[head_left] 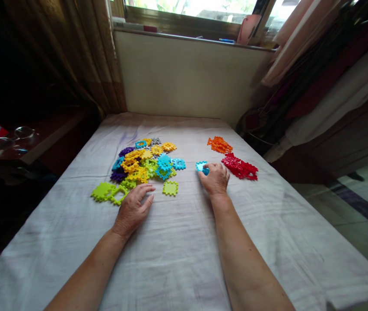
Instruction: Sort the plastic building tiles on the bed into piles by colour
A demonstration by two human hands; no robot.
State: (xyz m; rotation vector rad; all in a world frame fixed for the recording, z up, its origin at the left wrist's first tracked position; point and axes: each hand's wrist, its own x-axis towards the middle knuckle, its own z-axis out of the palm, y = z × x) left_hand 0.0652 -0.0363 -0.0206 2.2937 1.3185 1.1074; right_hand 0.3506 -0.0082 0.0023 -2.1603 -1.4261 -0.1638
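My right hand [215, 179] has its thumb and fingers curled at a blue toothed interlocking tile [200, 166] on the cloth; a darker blue part shows under the fingertips. My left hand [134, 207] rests with its fingers stretched out and the thumb apart, holding nothing. It lies just in front of a mixed pile of yellow tiles [132, 166], purple, grey, blue and lime ones. Beside it on the left are flat lime green tiles [103, 191]. A single lime green square tile [170, 188] lies between my hands. Another blue tile [179, 164] sits at the pile's right edge.
Orange tiles [220, 144] form a heap at the back right, with red tiles [240, 166] in front of them. A pale cloth [177, 250] covers the table. Eyeglasses [24, 133] lie on a dark side surface at left. Clothes hang on the right.
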